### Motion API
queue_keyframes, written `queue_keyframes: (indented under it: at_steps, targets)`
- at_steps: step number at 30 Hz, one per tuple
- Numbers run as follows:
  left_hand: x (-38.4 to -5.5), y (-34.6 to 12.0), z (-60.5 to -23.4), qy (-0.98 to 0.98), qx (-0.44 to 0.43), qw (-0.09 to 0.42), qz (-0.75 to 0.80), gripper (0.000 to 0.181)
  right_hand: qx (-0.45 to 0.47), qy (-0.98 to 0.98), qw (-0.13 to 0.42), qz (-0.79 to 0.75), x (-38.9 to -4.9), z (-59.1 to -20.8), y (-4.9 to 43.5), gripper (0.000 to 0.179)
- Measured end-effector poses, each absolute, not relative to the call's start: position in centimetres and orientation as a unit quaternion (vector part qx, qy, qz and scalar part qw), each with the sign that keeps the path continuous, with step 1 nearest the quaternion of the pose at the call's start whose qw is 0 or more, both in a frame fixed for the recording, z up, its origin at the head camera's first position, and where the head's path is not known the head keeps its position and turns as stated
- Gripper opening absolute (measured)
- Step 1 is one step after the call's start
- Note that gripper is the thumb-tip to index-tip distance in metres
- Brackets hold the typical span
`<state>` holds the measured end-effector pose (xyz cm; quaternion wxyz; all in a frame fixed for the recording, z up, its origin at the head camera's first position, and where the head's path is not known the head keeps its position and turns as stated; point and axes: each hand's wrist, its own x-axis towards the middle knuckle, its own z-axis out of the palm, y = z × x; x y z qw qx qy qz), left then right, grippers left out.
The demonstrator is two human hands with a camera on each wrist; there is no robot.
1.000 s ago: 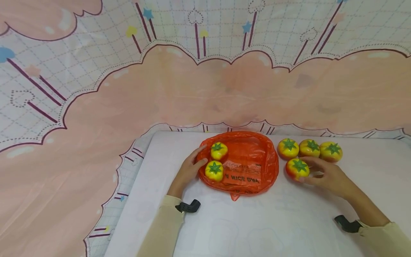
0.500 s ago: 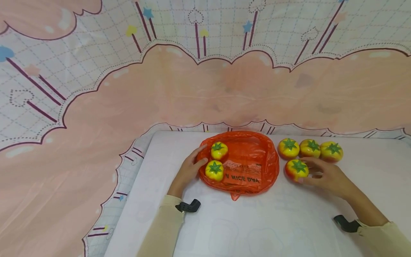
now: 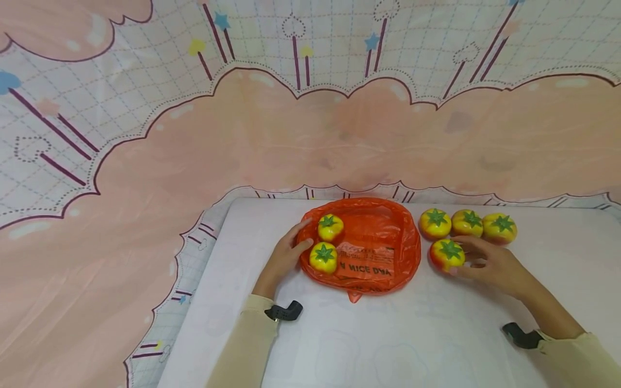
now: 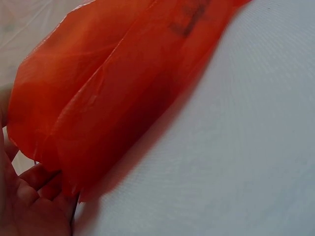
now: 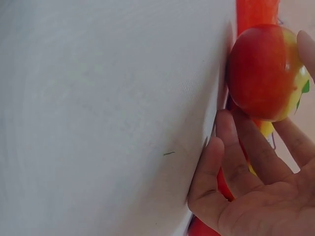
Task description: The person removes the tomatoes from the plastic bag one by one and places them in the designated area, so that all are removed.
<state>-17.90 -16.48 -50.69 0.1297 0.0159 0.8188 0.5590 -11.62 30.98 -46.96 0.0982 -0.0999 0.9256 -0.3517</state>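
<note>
A red plastic bag (image 3: 371,231) lies spread on the white table with its rim turned up and printed letters inside. My left hand (image 3: 285,257) holds its left rim; in the left wrist view the fingers (image 4: 42,189) lie against the bag's edge. Two yellow toy tomatoes with green star-shaped leaves, a rear one (image 3: 331,228) and a front one (image 3: 323,258), sit inside by that hand. Right of the bag, my right hand (image 3: 490,268) holds a red-and-yellow toy tomato (image 3: 447,255) between thumb and fingers, low at the table. The right wrist view shows its red underside (image 5: 258,73).
Behind the right hand stand three more toy tomatoes in a row: a left one (image 3: 435,224), a middle one (image 3: 467,224) and a right one (image 3: 499,229). A patterned cloth (image 3: 339,140) hangs behind the white table (image 3: 339,345) and along its left side.
The toy tomato in my right hand has shifted very slightly left, toward the bag. My left hand, the bag and the other tomatoes stay in place.
</note>
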Motion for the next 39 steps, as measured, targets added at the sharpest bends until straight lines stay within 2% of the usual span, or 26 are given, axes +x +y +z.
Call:
queue_keyframes:
  at_steps: [13,24,31,39]
  targets:
    - [-17.8,-16.4,-50.6,0.815,0.024,0.129,0.564,0.052,-0.088,0.922,0.11,-0.361,-11.5,-46.6,30.9,0.077]
    - [-17.8,-16.4,-50.5,0.818,0.029,0.125,0.56,0.051,-0.097,0.934,0.042,-0.341,-11.5,-44.9,29.9,0.071]
    - [-17.8,-16.5,-50.7,0.815,0.031,0.126,0.564,0.051,-0.091,0.935,0.022,-0.343,-11.6,-43.4,28.9,0.072]
    - [-17.8,-16.5,-50.7,0.815,0.029,0.127,0.565,0.051,-0.108,0.929,0.013,-0.353,-12.2,-42.8,26.6,0.063]
